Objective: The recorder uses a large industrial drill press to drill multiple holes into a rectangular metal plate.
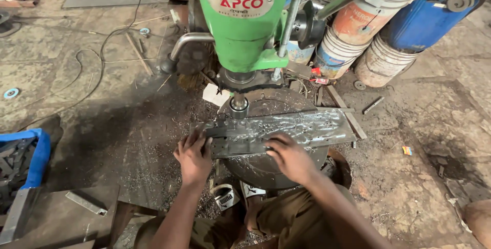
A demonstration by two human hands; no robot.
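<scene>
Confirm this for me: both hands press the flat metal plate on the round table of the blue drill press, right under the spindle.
Not quite: the drill press is green, not blue, as the head view shows. The rest holds: the left hand and right hand press the flat metal plate on the round table, under the spindle.

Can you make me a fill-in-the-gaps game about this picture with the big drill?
1. The drill is painted ____.
2. Both hands rest on a flat metal ____.
3. The right hand lies flat on it; the ____ hand grips its end.
4. The barrel behind is ____.

Missing words: green; plate; left; blue
</scene>
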